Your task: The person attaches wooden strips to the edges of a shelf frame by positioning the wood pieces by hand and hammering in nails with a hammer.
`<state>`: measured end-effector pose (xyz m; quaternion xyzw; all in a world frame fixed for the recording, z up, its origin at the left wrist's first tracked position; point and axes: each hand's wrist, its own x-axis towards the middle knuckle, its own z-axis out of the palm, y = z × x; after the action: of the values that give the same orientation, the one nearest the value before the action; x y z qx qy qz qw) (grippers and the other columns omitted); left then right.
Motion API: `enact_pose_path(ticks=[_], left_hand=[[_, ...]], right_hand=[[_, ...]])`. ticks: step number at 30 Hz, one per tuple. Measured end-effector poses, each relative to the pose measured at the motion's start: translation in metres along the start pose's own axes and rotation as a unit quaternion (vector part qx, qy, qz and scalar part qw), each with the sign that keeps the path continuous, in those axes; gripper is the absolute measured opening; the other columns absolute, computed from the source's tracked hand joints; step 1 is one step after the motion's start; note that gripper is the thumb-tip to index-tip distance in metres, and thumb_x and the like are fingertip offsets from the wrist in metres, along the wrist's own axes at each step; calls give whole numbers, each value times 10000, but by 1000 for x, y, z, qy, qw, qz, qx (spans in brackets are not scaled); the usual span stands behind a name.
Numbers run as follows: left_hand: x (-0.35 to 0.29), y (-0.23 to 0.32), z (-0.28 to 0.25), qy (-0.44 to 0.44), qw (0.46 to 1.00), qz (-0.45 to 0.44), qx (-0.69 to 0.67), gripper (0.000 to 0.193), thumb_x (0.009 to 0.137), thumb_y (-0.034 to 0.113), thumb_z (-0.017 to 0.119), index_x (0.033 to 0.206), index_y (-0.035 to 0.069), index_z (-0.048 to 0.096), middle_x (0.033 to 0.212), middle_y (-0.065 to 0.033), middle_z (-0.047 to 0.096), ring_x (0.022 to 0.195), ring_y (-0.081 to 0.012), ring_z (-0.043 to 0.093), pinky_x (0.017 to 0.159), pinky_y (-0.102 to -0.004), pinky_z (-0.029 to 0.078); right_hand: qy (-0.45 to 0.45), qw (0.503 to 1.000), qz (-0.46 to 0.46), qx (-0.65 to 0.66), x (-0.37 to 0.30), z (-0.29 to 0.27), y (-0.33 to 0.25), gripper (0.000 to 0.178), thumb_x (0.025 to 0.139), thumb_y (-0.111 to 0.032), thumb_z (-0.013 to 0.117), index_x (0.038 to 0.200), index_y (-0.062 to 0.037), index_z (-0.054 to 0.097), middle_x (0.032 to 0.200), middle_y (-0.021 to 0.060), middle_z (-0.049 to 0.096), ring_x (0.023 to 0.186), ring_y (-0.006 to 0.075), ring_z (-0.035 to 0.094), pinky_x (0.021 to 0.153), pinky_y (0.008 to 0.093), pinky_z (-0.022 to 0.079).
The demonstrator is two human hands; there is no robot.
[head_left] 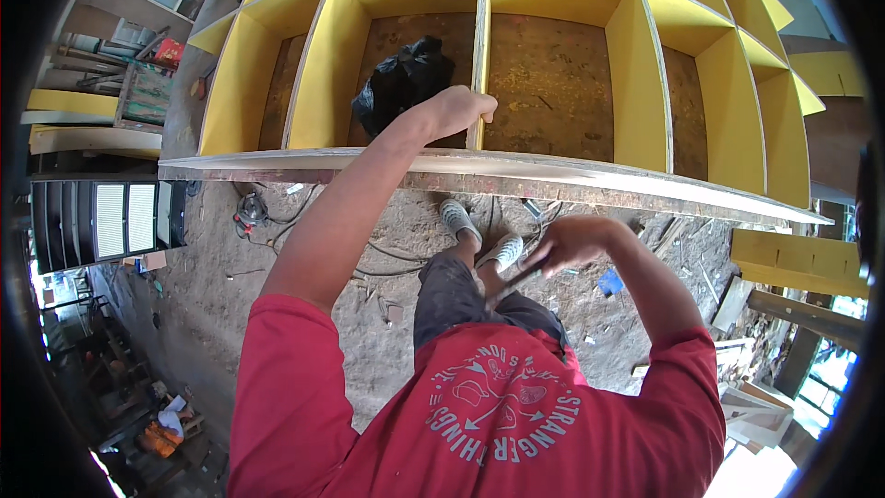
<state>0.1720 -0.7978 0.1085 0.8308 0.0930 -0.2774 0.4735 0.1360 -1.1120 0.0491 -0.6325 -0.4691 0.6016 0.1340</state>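
Observation:
My left hand [464, 110] is closed over the pale edge of a yellow divider panel [480, 46], close to the front of a yellow wooden grid of compartments [636, 129]. Its fingertips are partly hidden on the far side of the edge. A black plastic bag [406, 83] lies in the compartment just left of that panel. Lower down, in front of my shorts, my right hand [581, 244] grips a dark, slim-handled tool [516, 284]. Blur hides what kind of tool it is.
The grid rests on a worn wooden tabletop [553, 69]. A corded power tool [251, 210] lies on the dirt floor at left, its cable trailing near my shoes [458, 217]. Yellow boards [797, 258] are stacked at right, and a cluttered shelf [120, 55] stands at far left.

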Motion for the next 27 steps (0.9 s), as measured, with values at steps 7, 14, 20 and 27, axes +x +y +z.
enact_pose_path(ticks=[7, 14, 20, 27], left_hand=[[4, -7, -2, 9, 1000, 20, 1, 509, 876, 405, 595, 1012, -55, 763, 922, -180, 696, 931, -282, 629, 885, -391, 459], [14, -20, 2, 20, 997, 71, 5, 478, 894, 377, 580, 986, -59, 751, 884, -148, 678, 874, -264, 598, 829, -404, 453], [10, -3, 6, 8, 1000, 29, 1, 493, 913, 390, 570, 989, -58, 762, 940, -178, 716, 960, -270, 629, 893, -403, 462], [4, -14, 0, 10, 1000, 28, 0, 491, 914, 404, 568, 992, -43, 756, 905, -157, 685, 941, -256, 606, 882, -389, 452]], right_hand=[[123, 992, -20, 13, 5, 25, 1, 440, 1030, -331, 683, 1466, -367, 637, 1163, 125, 779, 1005, 337, 739, 931, 465, 551], [276, 950, 131, 60, 8, 5, 3, 454, 1016, -259, 683, 1466, -305, 646, 1195, 156, 768, 981, 352, 745, 900, 451, 551], [236, 966, -33, -101, 2, 6, 51, 554, 1005, -300, 707, 1540, -324, 563, 1211, 153, 771, 1067, 350, 734, 976, 435, 537], [39, 998, 43, 6, -6, 18, -11, 454, 1039, -349, 666, 1490, -312, 622, 1286, 121, 752, 1087, 315, 746, 985, 439, 548]])
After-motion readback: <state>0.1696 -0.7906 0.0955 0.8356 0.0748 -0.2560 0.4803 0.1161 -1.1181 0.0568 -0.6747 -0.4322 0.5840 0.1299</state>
